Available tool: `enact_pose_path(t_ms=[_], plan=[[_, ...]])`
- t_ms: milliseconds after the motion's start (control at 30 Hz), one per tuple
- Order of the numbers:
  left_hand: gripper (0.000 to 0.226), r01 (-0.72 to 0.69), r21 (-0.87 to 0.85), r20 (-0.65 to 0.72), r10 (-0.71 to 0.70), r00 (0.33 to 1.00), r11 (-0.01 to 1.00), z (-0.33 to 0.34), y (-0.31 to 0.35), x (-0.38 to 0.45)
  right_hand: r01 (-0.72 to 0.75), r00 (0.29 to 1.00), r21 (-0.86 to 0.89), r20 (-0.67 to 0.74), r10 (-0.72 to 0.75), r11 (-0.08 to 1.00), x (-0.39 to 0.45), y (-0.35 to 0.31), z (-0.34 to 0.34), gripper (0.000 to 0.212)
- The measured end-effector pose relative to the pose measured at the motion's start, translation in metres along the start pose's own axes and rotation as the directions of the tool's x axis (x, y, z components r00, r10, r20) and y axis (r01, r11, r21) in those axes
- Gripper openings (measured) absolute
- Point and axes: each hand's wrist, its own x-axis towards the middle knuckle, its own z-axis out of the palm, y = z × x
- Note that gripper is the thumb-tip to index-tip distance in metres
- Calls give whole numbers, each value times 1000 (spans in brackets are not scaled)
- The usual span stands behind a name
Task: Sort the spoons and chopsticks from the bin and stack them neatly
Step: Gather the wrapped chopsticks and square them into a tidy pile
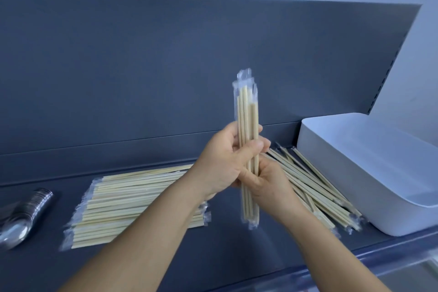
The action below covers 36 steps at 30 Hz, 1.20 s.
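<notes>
Centre frame: left hand [221, 161] and right hand [265, 185], fingers curled, grip an upright bundle of pale wooden chopsticks [247, 111] in clear unprinted sleeves.

We count two hands, the left hand [221, 161] and the right hand [267, 187], and between them one upright bundle of wrapped chopsticks [248, 125] (the pairs inside it blur together, so we give no figure). On the shelf [225, 244] we see two more lots of chopsticks, one neat stack [132, 204] and one loose heap [315, 185], each too many to count. We also count one white bin [369, 173] and one nested stack of metal spoons [26, 213].
</notes>
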Motion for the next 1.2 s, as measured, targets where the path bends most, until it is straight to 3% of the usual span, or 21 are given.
enact_pose_path(t_ms=[233, 367, 500, 600, 667, 733, 767, 800, 867, 900, 933, 967, 1067, 1200], plan=[[11, -1, -33, 78, 4, 997, 999, 0, -7, -8, -41, 999, 10, 34, 41, 999, -15, 12, 1, 13], [9, -87, 56, 72, 83, 994, 995, 5, -7, -9, -52, 996, 50, 74, 48, 997, -22, 15, -3, 5], [13, -108, 71, 6, 107, 994, 992, -7, -1, -11, -67, 983, 99, 174, 49, 993, -26, 18, -4, 28], [12, -38, 1, -87, 38, 995, 999, -27, 2, -16, -26, 979, -25, 200, 30, 999, -17, 16, 9, 8], [14, 29, -5, -198, -30, 980, 1000, -47, 3, -21, 16, 982, -170, 190, 17, 985, -6, 15, 21, 12], [48, 94, 215, -355, -12, 935, 972, -75, 4, -28, 38, 982, -342, 187, 28, 939, 7, 12, 31, 17], [71, 123, 412, -416, 66, 907, 903, -90, 4, -33, 50, 980, -431, 193, 37, 901, 13, 11, 36, 16], [85, 145, 626, -431, 185, 884, 766, -104, 4, -39, 73, 978, -526, 205, 43, 847, 20, 11, 42, 16], [81, 146, 941, -268, 409, 872, 305, -130, 2, -50, 149, 967, -688, 251, 41, 711, 33, 7, 57, 16], [71, 118, 989, -145, 396, 907, 93, -141, -1, -54, 192, 958, -731, 283, 35, 655, 39, 5, 66, 16], [63, 77, 996, -59, 314, 947, -47, -149, -6, -58, 232, 948, -750, 317, 28, 620, 43, 3, 76, 16], [58, 40, 992, -13, 212, 977, -123, -156, -13, -60, 267, 937, -754, 349, 21, 600, 48, 1, 86, 16], [59, 4, 988, 3, 43, 999, -157, -175, -35, -63, 320, 919, -768, 394, 16, 554, 60, 2, 111, 23], [62, 55, 997, -56, -31, 998, -53, -196, -56, -56, 347, 917, -798, 398, 0, 493, 77, 18, 125, 9]])
